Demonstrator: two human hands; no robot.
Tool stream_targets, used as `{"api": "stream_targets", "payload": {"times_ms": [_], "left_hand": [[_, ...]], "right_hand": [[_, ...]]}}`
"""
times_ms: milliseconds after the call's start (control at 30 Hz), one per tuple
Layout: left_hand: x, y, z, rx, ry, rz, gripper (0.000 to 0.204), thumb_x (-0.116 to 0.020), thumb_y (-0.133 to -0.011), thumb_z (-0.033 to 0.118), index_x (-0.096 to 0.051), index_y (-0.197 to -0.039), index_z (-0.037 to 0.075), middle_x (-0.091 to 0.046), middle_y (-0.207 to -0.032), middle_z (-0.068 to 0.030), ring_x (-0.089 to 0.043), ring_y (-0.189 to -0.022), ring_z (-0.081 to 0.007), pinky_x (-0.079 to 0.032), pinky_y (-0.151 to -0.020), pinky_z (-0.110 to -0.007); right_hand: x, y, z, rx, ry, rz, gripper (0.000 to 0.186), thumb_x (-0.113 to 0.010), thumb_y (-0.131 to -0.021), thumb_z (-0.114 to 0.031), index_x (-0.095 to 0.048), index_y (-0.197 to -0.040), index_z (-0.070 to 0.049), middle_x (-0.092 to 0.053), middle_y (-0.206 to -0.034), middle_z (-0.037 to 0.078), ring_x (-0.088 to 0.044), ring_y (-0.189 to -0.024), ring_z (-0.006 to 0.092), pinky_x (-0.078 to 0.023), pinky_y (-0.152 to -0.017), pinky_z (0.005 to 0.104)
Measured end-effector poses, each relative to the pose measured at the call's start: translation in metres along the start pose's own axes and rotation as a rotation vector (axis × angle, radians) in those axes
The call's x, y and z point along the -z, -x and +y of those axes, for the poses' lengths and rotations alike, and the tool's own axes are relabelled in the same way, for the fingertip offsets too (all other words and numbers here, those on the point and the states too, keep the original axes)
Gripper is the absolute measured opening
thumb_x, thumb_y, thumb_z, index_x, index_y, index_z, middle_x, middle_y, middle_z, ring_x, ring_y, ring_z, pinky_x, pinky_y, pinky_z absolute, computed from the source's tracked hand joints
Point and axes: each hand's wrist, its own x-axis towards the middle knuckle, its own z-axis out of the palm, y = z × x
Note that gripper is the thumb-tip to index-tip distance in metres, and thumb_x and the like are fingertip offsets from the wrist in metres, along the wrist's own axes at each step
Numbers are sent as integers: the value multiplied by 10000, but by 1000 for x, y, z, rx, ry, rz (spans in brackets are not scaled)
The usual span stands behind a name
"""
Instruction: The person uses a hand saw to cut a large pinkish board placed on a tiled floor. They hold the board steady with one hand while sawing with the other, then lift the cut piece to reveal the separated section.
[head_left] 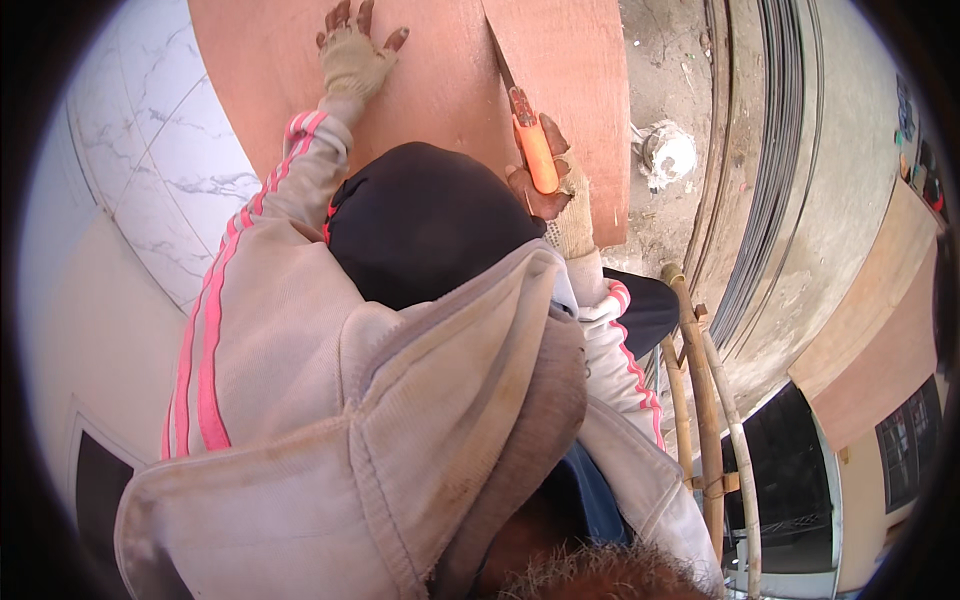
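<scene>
A reddish-brown sheet of plywood [430,70] lies in front of me, with a long cut line running in from its far edge. My left hand [358,62], in a pale fingerless-tipped work glove, presses flat on the sheet left of the cut, fingers spread. My right hand [565,190], gloved likewise, is closed round the orange handle of a hand saw [537,152]. Its narrow dark blade stretches away from me along the cut; how deep it sits I cannot tell. My dark-clothed knee [430,225] is bent between my arms, over the near part of the sheet.
Marble-patterned tiles [170,130] lie to the left. Right of the plywood, a white-splattered round container [668,155] stands on rough concrete. Beyond it runs a bundle of long thin rods [775,150]. Bamboo poles [700,380] form a frame at lower right, near more flat boards [865,350].
</scene>
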Motion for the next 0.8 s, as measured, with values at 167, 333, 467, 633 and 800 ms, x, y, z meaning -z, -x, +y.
{"api": "stream_targets", "payload": {"times_ms": [167, 333, 467, 633, 800], "left_hand": [[41, 185, -16, 416, -147, -488, 1137, -747, -790, 732, -304, -1651, 138, -268, -1698, -196, -215, -1578, -396, -279, -1212, -605], [34, 231, -4, 518, -143, -561, 1348, -780, -733, 763, -98, -1688, 100, -100, -1729, -267, -150, -1580, -493, -318, -1216, -593], [26, 234, -6, 495, -148, -542, 1339, -747, -758, 774, -82, -1681, 67, -119, -1716, -285, -154, -1571, -499, -294, -1243, -549], [69, 200, 30, 590, -130, -735, 1265, -740, -832, 661, -39, -1676, 33, -79, -1734, -267, -77, -1610, -412, -137, -1313, -455], [65, 204, 18, 584, -57, -738, 1344, -780, -780, 684, -32, -1672, 13, -37, -1727, -297, -65, -1604, -455, -152, -1312, -480]], "right_hand": [[29, -16, 33, 44, -115, -75, 618, -638, -847, -80, -479, -1442, -26, -611, -865, 44, -581, -595, 123, -492, -530, 285], [43, -11, -12, -89, -139, -214, 436, -650, -859, -76, -581, -1289, -46, -624, -784, 20, -577, -576, 101, -466, -531, 269], [38, -10, -3, 21, -147, -178, 352, -609, -851, -41, -596, -1203, -63, -568, -720, 2, -517, -534, 85, -434, -507, 254], [48, -1, -15, 100, -27, -224, 321, -606, -931, -21, -574, -1250, 6, -626, -728, 62, -570, -521, 121, -464, -496, 272], [41, -2, -13, 79, -98, -225, 253, -619, -929, -43, -578, -1173, 9, -625, -711, 57, -564, -523, 113, -471, -515, 269]]}}
